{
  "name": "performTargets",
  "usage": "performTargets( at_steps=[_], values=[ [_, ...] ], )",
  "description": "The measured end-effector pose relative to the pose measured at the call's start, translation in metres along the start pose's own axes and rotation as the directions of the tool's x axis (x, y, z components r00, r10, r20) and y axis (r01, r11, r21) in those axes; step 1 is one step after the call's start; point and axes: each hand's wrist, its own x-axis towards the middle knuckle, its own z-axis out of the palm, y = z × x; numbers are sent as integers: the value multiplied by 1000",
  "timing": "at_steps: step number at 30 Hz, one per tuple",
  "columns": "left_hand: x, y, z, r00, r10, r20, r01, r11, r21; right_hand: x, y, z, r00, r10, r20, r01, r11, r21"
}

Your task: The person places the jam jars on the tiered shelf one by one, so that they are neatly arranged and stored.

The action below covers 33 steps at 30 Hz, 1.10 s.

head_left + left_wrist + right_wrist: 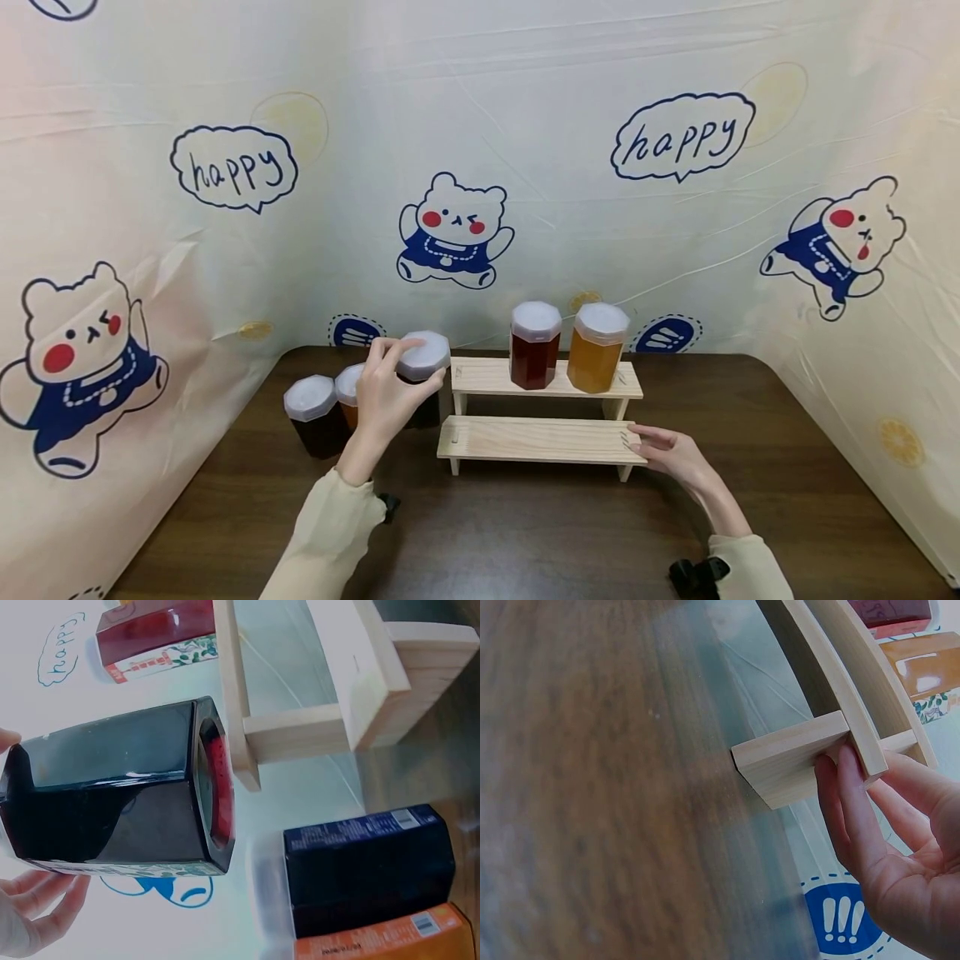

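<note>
Left grip (386, 398), spread lid-wide: holding dark jar (131, 780) by lid (426, 355). Right grip (678, 460), nearly closed: pinching wooden stand (480, 376), lower shelf (536, 439), right end.

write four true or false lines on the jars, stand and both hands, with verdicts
1. The left hand holds a near-black, faceted, white-lidded jar. True.
2. A faceted dark red jar and amber jar sit on the upper shelf of a pale wooden stand. True.
3. The right hand holds the amber jar. False: it grips the right end of the lower shelf.
4. The dark red jar is right of the amber jar. False: it stands left of it.
</note>
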Motion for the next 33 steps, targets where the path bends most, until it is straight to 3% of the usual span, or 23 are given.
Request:
performTargets(
  at_steps=[8,33],
  values=[
    [8,7,8,999,-16,31,17,999,-35,0,-2,0,1000,12,-12,-12,1000,-9],
    [20,16,46,999,-20,43,25,994,-111,0,-2,1,1000,11,-5,-11,1000,-9]
  ],
)
